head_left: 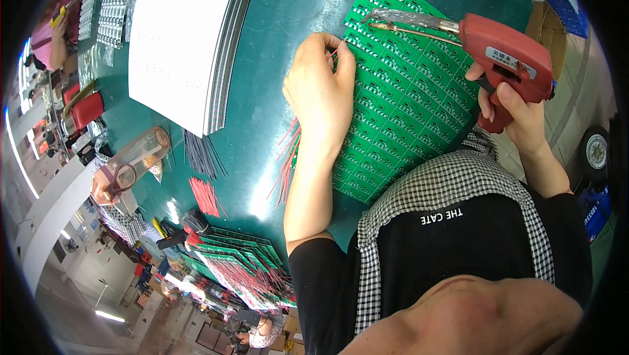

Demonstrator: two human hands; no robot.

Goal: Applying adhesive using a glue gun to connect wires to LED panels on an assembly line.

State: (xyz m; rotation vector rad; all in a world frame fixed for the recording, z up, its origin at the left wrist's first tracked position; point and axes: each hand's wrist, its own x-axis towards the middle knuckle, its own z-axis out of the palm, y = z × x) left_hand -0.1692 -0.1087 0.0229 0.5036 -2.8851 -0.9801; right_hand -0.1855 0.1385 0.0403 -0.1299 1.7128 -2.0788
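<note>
A large green circuit board panel (409, 103), made up of many small repeated boards, lies on the table in front of me. My left hand (320, 90) is at its left edge, fingers pinched around a thin red wire (333, 54). In my right hand (523, 114) is a red soldering gun (508, 54), gripped by its handle. Its long, darkened tip points left over the upper part of the panel, with a thin copper-coloured rod beneath it. More loose red wires (285, 165) show beside my left forearm, partly hidden by it.
Stacked white sheets (183, 34) stand at the upper left. Below them lie dark wires (203, 155), a red wire bundle (206, 196) and a brownish see-through jug (137, 152). Green boards with red wires (242, 257) are stacked lower left. Another person's arm (57, 40) shows far left.
</note>
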